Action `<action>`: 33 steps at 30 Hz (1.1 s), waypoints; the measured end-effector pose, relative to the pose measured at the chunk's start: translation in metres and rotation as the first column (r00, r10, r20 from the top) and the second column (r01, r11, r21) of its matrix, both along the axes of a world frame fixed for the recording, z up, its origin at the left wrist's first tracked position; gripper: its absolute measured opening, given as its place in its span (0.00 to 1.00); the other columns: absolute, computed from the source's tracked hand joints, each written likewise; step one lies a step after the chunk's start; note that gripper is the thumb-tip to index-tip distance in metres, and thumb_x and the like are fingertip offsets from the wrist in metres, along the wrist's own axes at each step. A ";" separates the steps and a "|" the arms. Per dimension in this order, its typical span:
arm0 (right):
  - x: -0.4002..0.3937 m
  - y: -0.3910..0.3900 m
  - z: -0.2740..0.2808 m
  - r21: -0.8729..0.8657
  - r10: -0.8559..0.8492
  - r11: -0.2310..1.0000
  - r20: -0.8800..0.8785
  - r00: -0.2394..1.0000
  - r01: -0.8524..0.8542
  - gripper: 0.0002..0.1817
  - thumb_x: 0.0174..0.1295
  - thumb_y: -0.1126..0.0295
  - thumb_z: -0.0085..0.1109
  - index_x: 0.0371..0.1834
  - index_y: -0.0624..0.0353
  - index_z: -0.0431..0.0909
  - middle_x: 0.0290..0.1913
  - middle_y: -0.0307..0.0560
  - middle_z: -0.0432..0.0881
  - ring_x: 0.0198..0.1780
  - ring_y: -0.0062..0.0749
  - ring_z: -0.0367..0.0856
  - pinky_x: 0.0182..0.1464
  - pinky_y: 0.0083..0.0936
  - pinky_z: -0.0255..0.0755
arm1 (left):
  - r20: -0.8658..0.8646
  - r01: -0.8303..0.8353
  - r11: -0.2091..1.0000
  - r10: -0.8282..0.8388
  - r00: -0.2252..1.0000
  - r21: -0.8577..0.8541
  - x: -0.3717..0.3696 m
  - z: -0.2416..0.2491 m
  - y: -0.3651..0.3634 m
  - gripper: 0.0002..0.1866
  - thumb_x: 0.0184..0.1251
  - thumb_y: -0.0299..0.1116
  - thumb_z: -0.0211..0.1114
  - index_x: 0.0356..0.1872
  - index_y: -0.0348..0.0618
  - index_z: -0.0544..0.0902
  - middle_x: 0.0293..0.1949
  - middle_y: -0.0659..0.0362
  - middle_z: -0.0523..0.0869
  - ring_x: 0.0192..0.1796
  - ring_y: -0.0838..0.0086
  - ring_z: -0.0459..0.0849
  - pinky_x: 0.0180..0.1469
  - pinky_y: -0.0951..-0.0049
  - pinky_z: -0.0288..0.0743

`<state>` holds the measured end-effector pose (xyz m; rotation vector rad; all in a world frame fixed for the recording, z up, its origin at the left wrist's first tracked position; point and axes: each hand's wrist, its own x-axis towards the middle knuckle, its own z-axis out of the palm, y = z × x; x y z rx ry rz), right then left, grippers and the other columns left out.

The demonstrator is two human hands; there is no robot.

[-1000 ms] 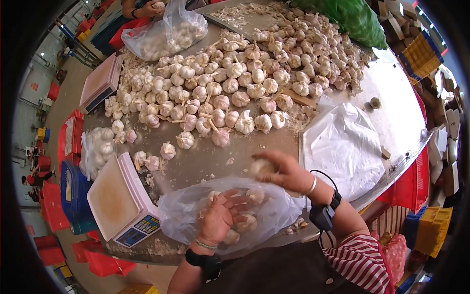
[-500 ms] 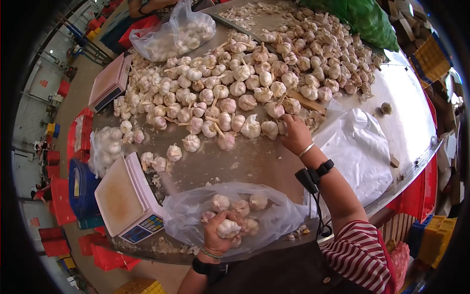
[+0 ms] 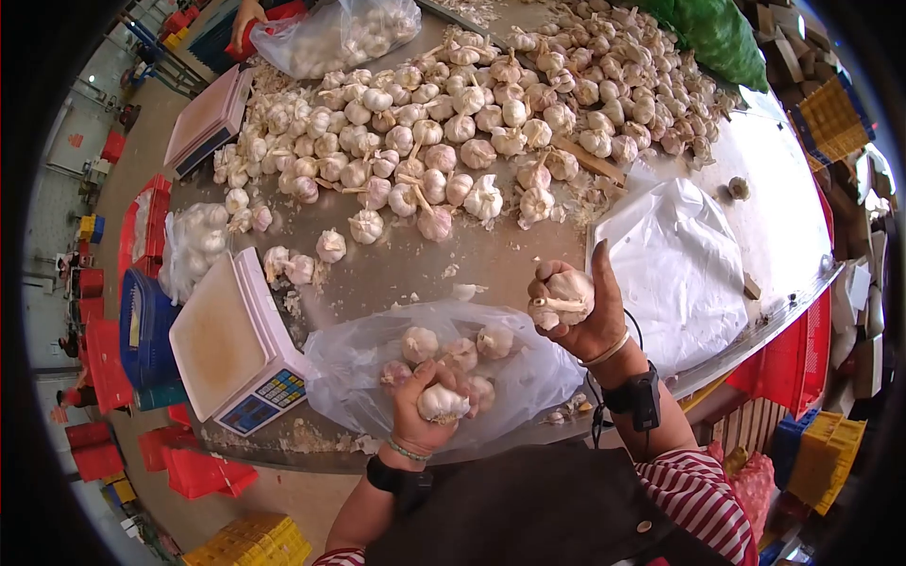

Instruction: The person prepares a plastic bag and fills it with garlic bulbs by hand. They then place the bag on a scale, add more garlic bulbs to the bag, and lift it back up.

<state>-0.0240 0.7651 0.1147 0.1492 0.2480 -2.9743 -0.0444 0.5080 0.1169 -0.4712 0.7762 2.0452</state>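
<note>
My left hand (image 3: 422,415) is closed around a white garlic bulb (image 3: 443,404) at the near edge of a clear plastic bag (image 3: 330,363). Several more bulbs show in or under the film of that bag. Raised to the right of the bag, my right hand (image 3: 596,316) grips garlic, its thumb stretched upward; a bulb with a cut stem (image 3: 563,294) faces me, and the palm hides whether there is more. Beyond both hands a large heap of garlic bulbs (image 3: 462,127) covers the far part of the metal table (image 3: 396,269).
A digital scale (image 3: 231,349) stands left of the bag, with a second scale (image 3: 209,118) farther back. Flat white plastic bags (image 3: 670,274) lie on the right. A filled garlic bag (image 3: 340,42) and a green net sack (image 3: 722,42) are at the back. Another person's hand (image 3: 247,24) shows top left.
My right hand has come back from the heap's near edge toward me, now lifted with garlic in it. My left hand keeps its bulb at the bag. The view has shifted slightly.
</note>
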 end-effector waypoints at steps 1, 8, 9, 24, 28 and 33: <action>0.002 -0.004 0.000 -0.006 0.007 1.000 0.003 1.000 -0.007 0.39 0.63 0.32 0.38 0.48 0.62 0.73 0.39 0.52 0.79 0.36 0.36 0.79 0.24 0.19 0.70 | -0.041 -0.001 1.000 0.001 0.999 0.006 0.000 -0.001 -0.004 0.20 0.70 0.46 0.50 0.25 0.42 0.77 0.26 0.54 0.79 0.31 0.59 0.81 0.27 0.60 0.75; 0.023 -0.043 0.009 0.506 -0.008 0.862 0.051 0.999 -0.019 0.25 0.69 0.49 0.43 0.34 0.62 0.76 0.31 0.48 0.78 0.28 0.26 0.74 0.27 0.19 0.68 | -0.284 -0.184 0.966 0.127 0.950 -0.182 -0.016 -0.004 -0.056 0.20 0.71 0.46 0.48 0.26 0.42 0.76 0.24 0.53 0.80 0.28 0.63 0.81 0.28 0.66 0.74; 0.024 -0.051 0.011 0.606 -0.013 0.795 0.062 0.998 -0.027 0.24 0.69 0.50 0.44 0.36 0.63 0.76 0.32 0.47 0.79 0.31 0.26 0.75 0.33 0.20 0.69 | -0.369 -0.261 0.921 0.145 0.918 -0.289 -0.019 -0.008 -0.061 0.19 0.72 0.44 0.48 0.27 0.41 0.76 0.26 0.53 0.81 0.30 0.65 0.81 0.32 0.68 0.76; -0.039 -0.042 0.014 0.837 0.064 -0.541 -0.063 0.996 0.088 0.18 0.53 0.68 0.67 0.48 0.59 0.78 0.42 0.53 0.82 0.41 0.45 0.82 0.44 0.33 0.77 | -0.324 -0.441 0.269 -0.944 0.055 -0.856 -0.016 -0.055 -0.071 0.46 0.49 0.41 0.73 0.70 0.54 0.57 0.69 0.32 0.45 0.67 0.35 0.58 0.65 0.51 0.61; -0.093 0.026 -0.031 0.509 -0.116 -0.861 -0.161 0.980 -0.018 0.31 0.48 0.64 0.70 0.57 0.57 0.69 0.55 0.61 0.72 0.55 0.57 0.72 0.57 0.40 0.69 | -0.358 -0.383 0.329 -0.934 0.004 -0.863 -0.021 -0.046 -0.081 0.29 0.54 0.37 0.69 0.60 0.49 0.74 0.69 0.35 0.52 0.67 0.38 0.60 0.66 0.51 0.59; -0.111 0.050 -0.071 0.574 -0.260 -0.806 -0.126 0.957 -0.143 0.27 0.48 0.64 0.66 0.53 0.58 0.70 0.53 0.62 0.72 0.52 0.57 0.74 0.53 0.42 0.71 | -0.497 -0.549 0.367 -0.862 0.103 -0.751 -0.021 0.002 -0.080 0.15 0.55 0.17 0.57 0.43 0.41 0.83 0.60 0.42 0.71 0.64 0.45 0.68 0.64 0.56 0.65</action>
